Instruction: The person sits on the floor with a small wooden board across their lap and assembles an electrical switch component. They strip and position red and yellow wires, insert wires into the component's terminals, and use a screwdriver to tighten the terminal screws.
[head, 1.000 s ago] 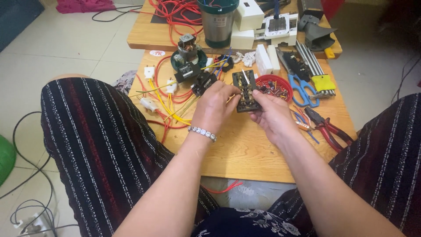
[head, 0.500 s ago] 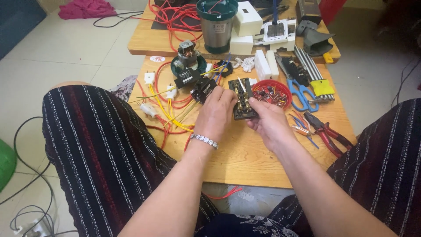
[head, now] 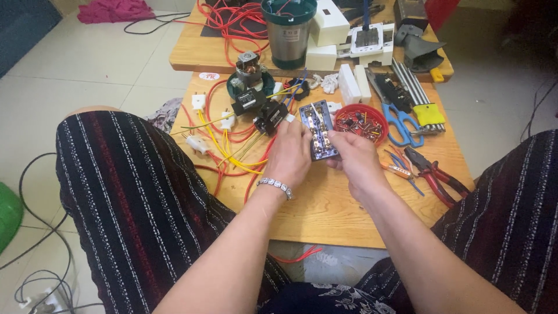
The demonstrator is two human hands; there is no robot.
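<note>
both hands hold a small blue terminal block [head: 318, 131] just above the wooden tabletop [head: 325, 203]. the left hand [head: 289, 154], a bracelet [head: 275, 186] at its wrist, closes its grip on the block's left edge; the right hand [head: 354, 160] closes its grip on the lower right end. a red bowl [head: 361, 122] sits just beside the block, blue scissors [head: 397, 119] and red pliers [head: 433, 174] further right, yellow wires [head: 224, 148] to the left.

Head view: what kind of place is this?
Probably a home or small repair spot for electrical work: low wooden tables on a tiled floor, red wires, pliers, and a small motor.
</note>
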